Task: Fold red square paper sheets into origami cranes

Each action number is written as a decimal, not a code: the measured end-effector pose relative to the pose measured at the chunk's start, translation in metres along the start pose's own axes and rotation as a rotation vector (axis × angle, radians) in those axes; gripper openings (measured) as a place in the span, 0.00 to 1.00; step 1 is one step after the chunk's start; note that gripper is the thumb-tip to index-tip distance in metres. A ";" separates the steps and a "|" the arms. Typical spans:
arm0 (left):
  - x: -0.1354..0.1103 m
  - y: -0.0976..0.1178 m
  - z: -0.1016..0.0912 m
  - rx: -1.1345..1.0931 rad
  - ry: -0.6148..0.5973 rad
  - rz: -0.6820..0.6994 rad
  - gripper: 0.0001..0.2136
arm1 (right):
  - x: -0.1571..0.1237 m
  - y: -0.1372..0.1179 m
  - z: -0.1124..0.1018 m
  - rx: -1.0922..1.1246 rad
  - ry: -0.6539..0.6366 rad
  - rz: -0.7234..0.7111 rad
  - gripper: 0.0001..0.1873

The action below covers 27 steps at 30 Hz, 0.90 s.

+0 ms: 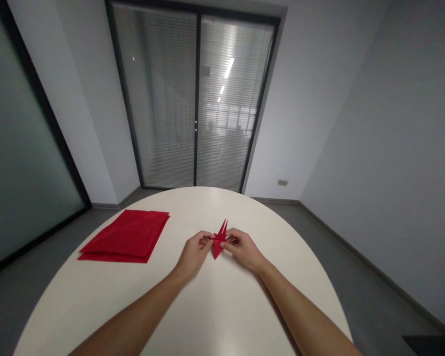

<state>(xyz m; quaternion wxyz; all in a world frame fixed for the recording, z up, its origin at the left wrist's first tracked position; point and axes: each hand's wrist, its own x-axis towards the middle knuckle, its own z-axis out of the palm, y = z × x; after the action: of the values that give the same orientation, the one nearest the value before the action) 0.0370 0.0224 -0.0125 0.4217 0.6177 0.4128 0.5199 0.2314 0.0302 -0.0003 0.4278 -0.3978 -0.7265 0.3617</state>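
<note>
Between my two hands is a small piece of folded red paper [217, 246], an origami shape. Two thin spikes point away from me at its top, and a broader point faces toward me. My left hand [195, 251] pinches its left side between thumb and fingers. On the right side, my right hand [242, 247] grips it the same way, thumb on the near face and fingers behind. Parts of the folds are covered by my fingertips. The paper is held over the middle of the round white table [222, 306].
A stack of large red paper sheets [128, 236], creased on top, lies at the table's left. Beyond the table's far edge stand glass doors with blinds [196, 99]. Walls rise on both sides, and a dark object [432, 344] shows at the lower right corner.
</note>
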 end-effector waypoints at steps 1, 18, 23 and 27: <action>-0.001 0.002 0.000 0.004 -0.003 -0.010 0.10 | 0.001 0.001 0.000 0.002 0.007 -0.002 0.15; -0.003 -0.003 -0.003 0.297 0.029 0.043 0.09 | 0.003 0.003 -0.001 0.065 0.019 0.072 0.15; -0.007 -0.001 -0.003 0.533 0.072 0.200 0.10 | 0.003 0.010 0.000 0.012 0.009 0.072 0.12; -0.008 0.004 -0.005 0.581 -0.025 0.228 0.10 | 0.002 0.007 0.000 0.015 -0.018 0.058 0.12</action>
<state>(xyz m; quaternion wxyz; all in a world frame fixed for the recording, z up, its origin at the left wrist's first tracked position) 0.0311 0.0145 -0.0104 0.1716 0.7610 0.4671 0.4163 0.2332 0.0349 -0.0059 0.4135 -0.4121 -0.7159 0.3829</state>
